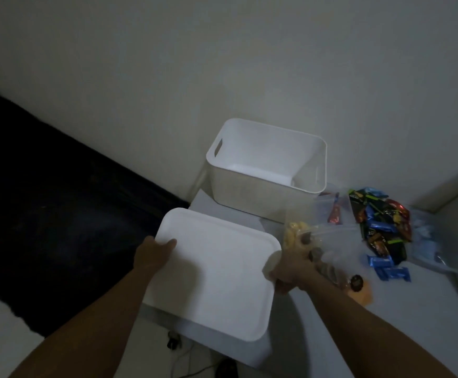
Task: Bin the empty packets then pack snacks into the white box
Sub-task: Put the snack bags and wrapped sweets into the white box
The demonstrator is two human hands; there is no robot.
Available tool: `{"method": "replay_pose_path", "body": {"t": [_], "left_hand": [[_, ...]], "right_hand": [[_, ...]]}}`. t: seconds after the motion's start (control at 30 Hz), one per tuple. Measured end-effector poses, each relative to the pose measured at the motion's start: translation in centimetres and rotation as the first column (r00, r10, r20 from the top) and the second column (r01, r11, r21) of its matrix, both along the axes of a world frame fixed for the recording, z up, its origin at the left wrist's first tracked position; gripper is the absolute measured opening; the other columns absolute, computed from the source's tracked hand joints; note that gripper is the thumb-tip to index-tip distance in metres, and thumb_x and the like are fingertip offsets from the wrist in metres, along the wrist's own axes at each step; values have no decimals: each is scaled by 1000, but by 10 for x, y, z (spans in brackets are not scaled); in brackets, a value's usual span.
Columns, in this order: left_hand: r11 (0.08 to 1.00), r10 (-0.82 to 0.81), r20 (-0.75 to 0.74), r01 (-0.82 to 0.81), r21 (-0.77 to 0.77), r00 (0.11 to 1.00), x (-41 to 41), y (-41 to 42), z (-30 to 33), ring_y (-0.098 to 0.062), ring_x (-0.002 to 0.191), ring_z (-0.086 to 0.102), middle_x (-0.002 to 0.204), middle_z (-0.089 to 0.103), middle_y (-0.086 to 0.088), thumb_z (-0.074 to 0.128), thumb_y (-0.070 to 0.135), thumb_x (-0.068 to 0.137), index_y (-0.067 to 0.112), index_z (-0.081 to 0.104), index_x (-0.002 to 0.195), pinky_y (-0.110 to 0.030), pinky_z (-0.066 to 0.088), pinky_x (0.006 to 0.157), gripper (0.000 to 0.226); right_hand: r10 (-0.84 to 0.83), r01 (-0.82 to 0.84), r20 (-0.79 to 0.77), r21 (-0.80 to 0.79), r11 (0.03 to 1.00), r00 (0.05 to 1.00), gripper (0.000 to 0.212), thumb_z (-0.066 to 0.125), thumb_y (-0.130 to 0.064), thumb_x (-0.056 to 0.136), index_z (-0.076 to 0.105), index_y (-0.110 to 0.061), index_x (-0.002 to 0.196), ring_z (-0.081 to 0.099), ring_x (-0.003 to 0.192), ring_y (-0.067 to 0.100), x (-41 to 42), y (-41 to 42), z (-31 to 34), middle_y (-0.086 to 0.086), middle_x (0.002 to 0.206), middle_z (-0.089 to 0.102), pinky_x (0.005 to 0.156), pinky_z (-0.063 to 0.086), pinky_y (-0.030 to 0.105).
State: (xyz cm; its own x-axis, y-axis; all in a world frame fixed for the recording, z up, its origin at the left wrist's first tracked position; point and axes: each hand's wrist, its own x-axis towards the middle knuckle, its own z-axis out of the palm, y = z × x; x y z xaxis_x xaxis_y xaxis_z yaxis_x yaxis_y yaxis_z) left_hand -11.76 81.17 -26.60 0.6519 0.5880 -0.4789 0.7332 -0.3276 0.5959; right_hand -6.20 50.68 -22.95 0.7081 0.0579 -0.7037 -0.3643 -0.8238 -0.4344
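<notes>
Both hands clamped on opposite edges of the white lid [214, 271], left hand [154, 253] and right hand [288, 271] (thumbs on top). Stiff, light, smooth plastic by the look; best gripped at the rims. Open white box [266, 170] behind, against the wall. Snack packets [380, 222] heaped right, clear bags [328, 211] crowding between.

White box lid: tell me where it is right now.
In the head view the white lid sits low and centre, held by the left hand and right hand at opposite edges, just in front of the open white box.
</notes>
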Motion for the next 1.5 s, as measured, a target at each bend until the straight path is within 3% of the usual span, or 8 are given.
{"method": "replay_pose_path", "body": {"t": [0.13, 0.37, 0.43, 0.6, 0.87, 1.0, 1.2, 1.5], "left_hand": [[996, -90, -31, 91, 25, 995, 2, -9, -8, -39, 122, 49, 136, 49, -22, 64, 40, 86, -2, 39, 138, -42, 41, 95, 72], [983, -182, -55, 183, 17, 982, 8, -14, -23, -39, 122, 50, 136, 49, -22, 67, 36, 85, -1, 39, 139, -41, 42, 94, 71], [978, -198, -56, 201, 53, 979, 12, -15, -26, -39, 119, 51, 132, 52, -20, 68, 40, 82, 2, 44, 135, -43, 44, 95, 69], [909, -284, 74, 244, 338, 956, 41, -46, -18, -39, 115, 53, 120, 57, -21, 68, 36, 74, -3, 55, 121, -51, 45, 97, 62], [869, -480, 357, 489, 73, 801, 88, -151, 34, -27, 120, 57, 131, 59, -12, 75, 20, 77, 5, 54, 131, -33, 44, 103, 60], [839, -497, 407, 544, -1, 767, 101, -194, 49, -22, 112, 59, 128, 60, -7, 75, 17, 77, 13, 51, 134, -29, 49, 91, 61], [851, -479, 463, 524, 36, 746, 112, -229, 63, -19, 104, 60, 120, 64, -4, 69, 13, 84, 15, 58, 126, -25, 46, 83, 44], [830, -547, 432, 530, 174, 716, 119, -248, 68, -15, 75, 65, 78, 70, 0, 72, 20, 82, 12, 74, 81, -29, 54, 72, 8]], "right_hand": [[-32, 33, 31, -38, 999, 999, 30, 59, -3, 84, 60, 5, 113, 65, 63, 21, -6, -1, -18, 13, 84, 65, 55, 57, 29], [-13, 17, 56, -68, 998, 998, 29, 62, -15, 88, 65, 0, 113, 68, 90, 27, -6, -6, -27, 15, 107, 69, 84, 57, 36], [207, -208, -23, -152, 966, 978, 32, 59, -30, 93, 67, -7, 114, 66, 100, 25, -5, -7, -15, 8, 113, 69, 85, 51, 33], [83, -76, 111, -63, 995, 990, 22, 65, -17, 89, 67, 1, 102, 72, 69, 21, 20, -9, 25, 16, 90, 74, 61, 60, 31], [245, -192, 382, -172, 966, 891, 26, 66, -6, 86, 69, -5, 111, 69, 79, 20, 65, -57, 91, 12, 98, 71, 65, 57, 26], [371, -200, 550, -347, 916, 749, 23, 60, -10, 87, 75, -13, 105, 63, 107, 23, 82, -83, 91, 7, 116, 70, 94, 48, 32], [492, -300, 467, -427, 853, 735, 25, 55, -13, 91, 72, -14, 109, 62, 108, 25, 94, -106, 77, 8, 116, 67, 92, 49, 32], [582, -456, 359, -380, 805, 730, 24, 66, -14, 86, 69, -14, 109, 58, 109, 19, 102, -115, 57, 5, 116, 65, 95, 45, 30]]}}
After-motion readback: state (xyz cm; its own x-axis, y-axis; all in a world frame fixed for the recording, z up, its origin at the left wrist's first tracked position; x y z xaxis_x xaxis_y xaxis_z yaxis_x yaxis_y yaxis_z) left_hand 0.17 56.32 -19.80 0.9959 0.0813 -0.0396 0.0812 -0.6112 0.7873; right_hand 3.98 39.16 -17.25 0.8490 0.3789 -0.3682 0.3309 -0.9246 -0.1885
